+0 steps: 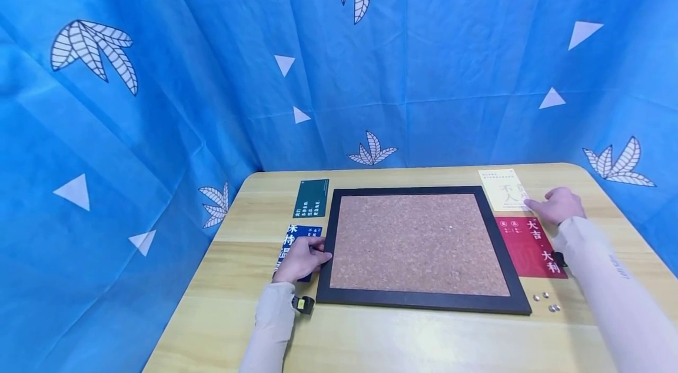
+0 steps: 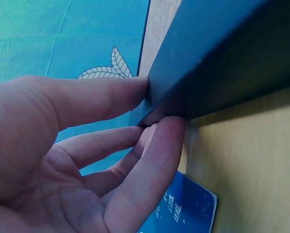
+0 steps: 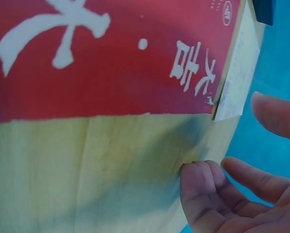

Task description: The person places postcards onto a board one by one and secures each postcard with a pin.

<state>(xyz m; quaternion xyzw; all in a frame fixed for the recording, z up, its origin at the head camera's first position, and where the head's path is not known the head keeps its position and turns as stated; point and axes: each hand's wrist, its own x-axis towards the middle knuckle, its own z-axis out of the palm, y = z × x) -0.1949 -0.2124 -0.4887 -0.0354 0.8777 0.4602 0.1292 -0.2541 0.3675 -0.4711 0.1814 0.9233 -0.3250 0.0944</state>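
"Gripping what, in the head view, is the left hand (image 1: 298, 260)?"

"The left side of the black-framed cork board (image 1: 415, 243), which lies in the middle of the wooden table (image 1: 233, 279). That hand also covers part of a blue card (image 1: 298, 233); a green card (image 1: 311, 199) lies just beyond it."

"And the right hand (image 1: 562, 206)?"

"It is over the table's far right, at the right edge of a pale yellow card (image 1: 496, 182). A red card (image 1: 519, 249) lies nearer, partly behind the sleeve (image 1: 588, 267), with small silvery pieces (image 1: 553, 308) close to the board's near right corner."

"What does the left wrist view add?"

"A pinch: thumb on the frame's face, fingers bent against its outer edge. How far they reach underneath, one cannot tell. The blue card shows below them."

"Does the right wrist view show anything held?"

"Nothing. Thumb and fingers stand well apart, the fingers loosely bent, their tips close to the wood beside the cards; whether they touch it, one cannot tell. A gap shows between the thumb and the pale yellow card. Blue patterned cloth (image 1: 450, 55) fills the background."
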